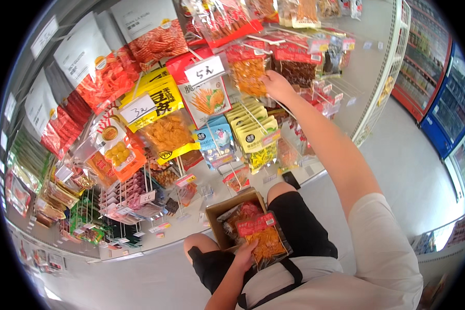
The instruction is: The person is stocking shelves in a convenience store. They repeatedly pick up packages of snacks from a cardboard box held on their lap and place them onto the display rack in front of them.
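Note:
My left hand grips a clear packet of orange snack with a red header, held over my lap. That packet partly covers an open cardboard box between my knees, with more red-topped snack packets inside. At the upper part of the view, my right arm reaches out to the display. My right hand pinches the right edge of a hanging orange snack packet, also with a red header. Right beside it hangs a packet of dark brown snack.
Metal display hooks stick out towards me. Yellow snack bags, blue packets and large white-and-red bags hang left of my right hand. A dark phone-like object lies on the base ledge. Glass-door coolers stand right.

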